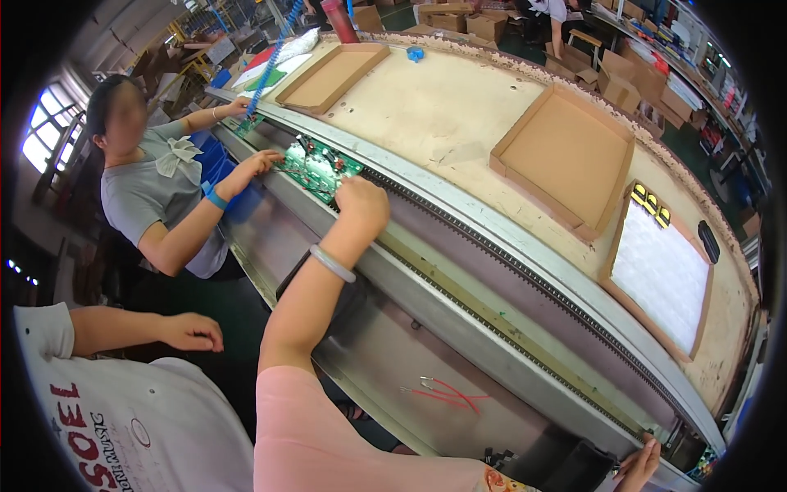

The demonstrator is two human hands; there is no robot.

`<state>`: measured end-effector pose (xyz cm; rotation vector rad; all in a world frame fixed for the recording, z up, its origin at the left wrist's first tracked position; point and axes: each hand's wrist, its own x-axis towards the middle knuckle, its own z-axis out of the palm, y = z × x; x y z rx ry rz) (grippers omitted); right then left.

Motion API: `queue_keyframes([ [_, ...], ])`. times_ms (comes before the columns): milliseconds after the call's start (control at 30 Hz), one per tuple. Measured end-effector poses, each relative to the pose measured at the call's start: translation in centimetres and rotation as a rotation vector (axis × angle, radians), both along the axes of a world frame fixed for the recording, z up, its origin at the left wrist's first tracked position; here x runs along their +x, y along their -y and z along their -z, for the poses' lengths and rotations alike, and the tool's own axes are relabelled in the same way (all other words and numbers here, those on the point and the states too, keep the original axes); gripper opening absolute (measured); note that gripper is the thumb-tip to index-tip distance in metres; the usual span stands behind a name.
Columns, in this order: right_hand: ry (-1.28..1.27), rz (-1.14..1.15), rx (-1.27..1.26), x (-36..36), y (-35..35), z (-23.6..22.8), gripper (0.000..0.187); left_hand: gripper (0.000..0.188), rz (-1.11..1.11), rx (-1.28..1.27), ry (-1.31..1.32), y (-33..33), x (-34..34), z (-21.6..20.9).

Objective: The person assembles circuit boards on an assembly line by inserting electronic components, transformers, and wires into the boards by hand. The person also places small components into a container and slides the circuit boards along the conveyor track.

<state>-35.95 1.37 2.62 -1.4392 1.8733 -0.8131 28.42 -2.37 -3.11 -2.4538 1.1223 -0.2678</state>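
circuit board, green, crowded with small parts: one, lying across the conveyor track at the far left stretch, above the dark toothed chain and next to the metal rail.

left hand, yours: one, fingers curled narrow at the board's right end, grey bangle on the wrist; the fingertips were hidden, so whether you pinched the board or only rested on it could not be told.

right hand, yours: one, at the lower right, fingers bent at the end of the rail, beside a black tray; you showed no board there, and how firmly it closed could not be told.

co-worker's hand: one, at the board's left end, opposite your left hand.

handling, as judged: light for its breadth, stiff and flat, fragile on top, where raised parts would have bent or snapped under a thumb; bare edges probably smooth enough to slide. best hold for you: the narrow borders, one at each end, fingers kept off the parts and the board kept level.

sundries: red wires, loose on the metal shelf below you; cardboard tray, shallow, on the pale tabletop beyond the track.
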Motion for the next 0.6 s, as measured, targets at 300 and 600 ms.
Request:
queue_keyframes([
  [300, 0.111, 0.001, 0.005, -3.3, 0.7, 2.2, 0.03, 0.038, 0.335, -0.787, -1.128, -11.9, -15.0, -15.1],
  [600, 0.235, -0.079, -0.018, -3.9, 0.8, 4.5, 0.034, 0.024, -0.26, -2.102, -1.117, -14.5, -8.2, -4.6],
])
